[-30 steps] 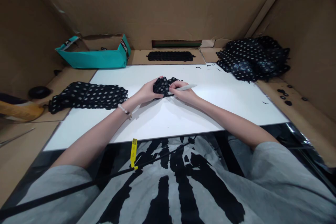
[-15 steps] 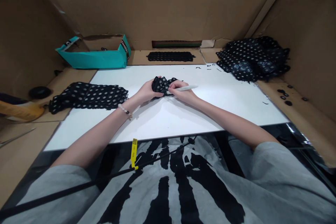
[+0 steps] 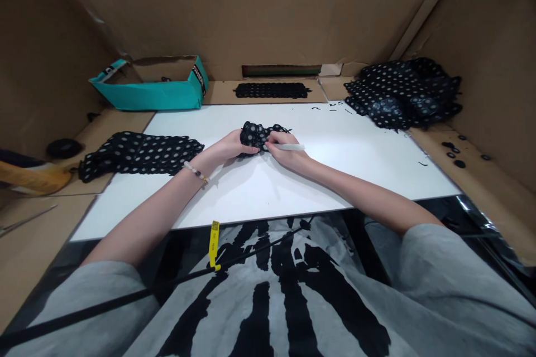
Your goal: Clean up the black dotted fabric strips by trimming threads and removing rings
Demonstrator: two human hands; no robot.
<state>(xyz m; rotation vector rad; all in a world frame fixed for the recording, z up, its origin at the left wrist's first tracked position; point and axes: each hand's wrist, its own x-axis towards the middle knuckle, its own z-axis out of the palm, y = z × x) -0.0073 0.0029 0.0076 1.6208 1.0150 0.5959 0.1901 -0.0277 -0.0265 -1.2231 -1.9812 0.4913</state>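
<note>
A sheet of black rubber-like rings with pale round holes (image 3: 252, 135) is bunched up over the white board, in the middle of the view. My left hand (image 3: 234, 145) is closed around its left side, thumb toward me. My right hand (image 3: 285, 148) pinches a slim white pen-like tool (image 3: 292, 147), its back end pointing right. The tool's tip is at the black sheet and hidden by the sheet and fingers. Left of my left hand, another black perforated sheet (image 3: 146, 153) lies across the edge of the white board (image 3: 234, 201).
A teal open box (image 3: 154, 95) stands back left; a flat black strip stack (image 3: 272, 90) lies at the back. Black sheets pile up (image 3: 404, 92) at back right, small black discs (image 3: 459, 164) near them. At left are a yellow bottle (image 3: 37, 177) and pointed metal tool (image 3: 31, 218).
The white tool has swung flatter and shifted slightly left with my right hand. My left hand and the bunched sheet have moved a little left.
</note>
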